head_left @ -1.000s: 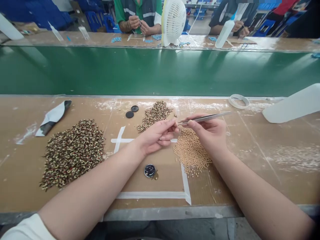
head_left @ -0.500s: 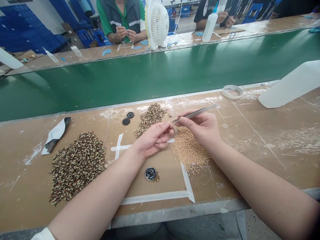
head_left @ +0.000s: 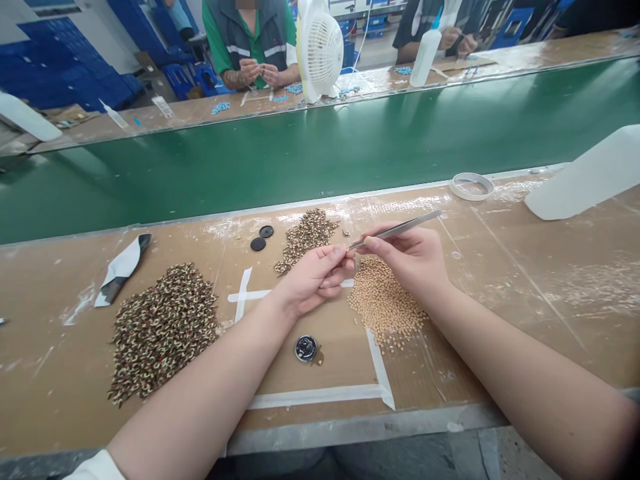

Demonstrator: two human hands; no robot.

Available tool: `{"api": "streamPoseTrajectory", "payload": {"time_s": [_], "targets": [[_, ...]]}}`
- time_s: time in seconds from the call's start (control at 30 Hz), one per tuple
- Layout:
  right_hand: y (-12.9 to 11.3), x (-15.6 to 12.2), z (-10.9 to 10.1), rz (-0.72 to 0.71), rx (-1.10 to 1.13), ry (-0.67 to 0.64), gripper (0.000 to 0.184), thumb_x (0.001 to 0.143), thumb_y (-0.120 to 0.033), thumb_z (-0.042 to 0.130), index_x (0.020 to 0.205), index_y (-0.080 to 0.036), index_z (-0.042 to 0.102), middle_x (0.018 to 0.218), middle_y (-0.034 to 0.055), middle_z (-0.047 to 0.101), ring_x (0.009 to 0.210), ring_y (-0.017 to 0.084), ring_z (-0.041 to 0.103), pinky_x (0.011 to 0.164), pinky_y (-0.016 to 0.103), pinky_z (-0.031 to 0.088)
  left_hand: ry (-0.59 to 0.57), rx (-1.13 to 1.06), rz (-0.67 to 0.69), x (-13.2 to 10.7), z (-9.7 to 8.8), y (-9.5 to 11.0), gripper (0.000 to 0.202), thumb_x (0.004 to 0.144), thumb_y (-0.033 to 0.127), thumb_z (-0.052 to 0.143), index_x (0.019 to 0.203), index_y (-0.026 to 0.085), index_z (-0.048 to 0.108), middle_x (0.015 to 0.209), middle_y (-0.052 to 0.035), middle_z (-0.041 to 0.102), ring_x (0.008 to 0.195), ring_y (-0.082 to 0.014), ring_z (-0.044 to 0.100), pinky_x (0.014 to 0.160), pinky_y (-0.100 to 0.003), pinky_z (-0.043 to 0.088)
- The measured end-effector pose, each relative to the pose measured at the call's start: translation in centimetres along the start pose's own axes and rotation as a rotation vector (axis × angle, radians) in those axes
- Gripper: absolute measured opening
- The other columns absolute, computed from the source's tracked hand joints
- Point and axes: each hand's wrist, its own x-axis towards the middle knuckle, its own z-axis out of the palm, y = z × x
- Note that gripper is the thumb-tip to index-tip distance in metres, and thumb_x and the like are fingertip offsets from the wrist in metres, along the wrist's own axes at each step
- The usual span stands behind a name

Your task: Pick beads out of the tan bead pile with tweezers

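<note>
My right hand (head_left: 413,257) grips metal tweezers (head_left: 400,228), whose tips point left at my left hand's fingertips. My left hand (head_left: 315,277) is pinched shut on a small piece I cannot make out. Both hands hover over the brown worktable (head_left: 525,293), above a pile of small beige beads (head_left: 385,303). A small heap of leopard-patterned pieces (head_left: 307,237) lies just behind my left hand. A far larger heap of the same pieces (head_left: 163,327) lies to the left.
A small round dish of dark liquid (head_left: 305,347) sits inside white tape marks (head_left: 320,396). Two black discs (head_left: 262,238), a folded packet (head_left: 123,269), a tape ring (head_left: 471,186) and a white bottle (head_left: 585,177) lie around. Beyond the green conveyor (head_left: 300,147), other people work beside a white fan (head_left: 320,47).
The camera tilted and shifted, so the scene sits differently in view. My hands stay together in the same pinching pose; the tweezer tips remain at my left fingertips.
</note>
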Motion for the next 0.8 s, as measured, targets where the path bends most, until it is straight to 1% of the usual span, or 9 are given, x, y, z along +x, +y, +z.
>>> {"api": "streamPoseTrajectory", "payload": {"time_s": [0.17, 0.4, 0.5, 0.63, 0.73, 0.8], "targets": [[0.0, -0.1, -0.1, 0.006, -0.027, -0.001, 0.010, 0.084, -0.027, 0.082, 0.093, -0.023, 0.080, 0.086, 0.0007, 0.081, 0.078, 0.019, 0.080, 0.077, 0.034, 0.067, 0.023, -0.004, -0.017, -0.1, 0.1, 0.0, 0.024, 0.091, 0.037, 0.075, 0.094, 0.013, 0.071, 0.081, 0.0029, 0.060, 0.044, 0.0029, 0.027, 0.038, -0.011, 0.018], [-0.2, -0.1, 0.0, 0.010, -0.119, 0.017, 0.009, 0.085, -0.030, 0.080, 0.090, -0.022, 0.079, 0.086, 0.0011, 0.081, 0.078, 0.020, 0.079, 0.077, 0.035, 0.067, 0.013, 0.004, -0.011, -0.1, 0.2, 0.0, 0.028, 0.091, 0.039, 0.074, 0.090, 0.012, 0.069, 0.082, 0.0026, 0.061, 0.044, 0.0028, 0.027, 0.038, -0.012, 0.018], [-0.4, -0.2, -0.2, -0.039, -0.219, 0.001, 0.008, 0.086, -0.031, 0.079, 0.090, -0.023, 0.080, 0.087, 0.0008, 0.081, 0.079, 0.020, 0.078, 0.076, 0.036, 0.065, 0.025, 0.012, -0.006, -0.2, 0.2, 0.0, 0.027, 0.091, 0.039, 0.074, 0.088, 0.012, 0.069, 0.081, 0.0025, 0.060, 0.045, 0.0024, 0.026, 0.038, -0.012, 0.017], [-0.6, -0.5, -0.7, -0.153, -0.414, -0.010, 0.006, 0.088, -0.029, 0.077, 0.093, -0.026, 0.081, 0.092, 0.0008, 0.081, 0.080, 0.021, 0.077, 0.075, 0.037, 0.064, 0.023, 0.032, -0.008, -0.2, 0.3, -0.2, 0.027, 0.092, 0.038, 0.072, 0.085, 0.012, 0.068, 0.078, 0.0020, 0.060, 0.044, 0.0016, 0.026, 0.039, -0.014, 0.016], [-0.6, -0.7, -1.1, -0.256, -0.519, -0.036, 0.008, 0.088, -0.027, 0.077, 0.095, -0.029, 0.081, 0.093, 0.0002, 0.081, 0.083, 0.023, 0.077, 0.078, 0.040, 0.063, 0.024, 0.043, -0.008, 0.0, 0.0, -0.5, 0.025, 0.093, 0.038, 0.070, 0.088, 0.013, 0.069, 0.078, 0.0010, 0.061, 0.044, 0.0009, 0.027, 0.040, -0.016, 0.014], [-0.6, -0.7, -1.2, -0.269, -0.549, -0.045, 0.009, 0.088, -0.027, 0.076, 0.095, -0.030, 0.081, 0.093, -0.0002, 0.081, 0.083, 0.024, 0.077, 0.078, 0.041, 0.063, 0.029, 0.051, -0.005, 0.1, -0.2, -0.8, 0.025, 0.092, 0.038, 0.071, 0.091, 0.014, 0.070, 0.080, 0.0004, 0.062, 0.045, 0.0004, 0.027, 0.040, -0.018, 0.014]]}}
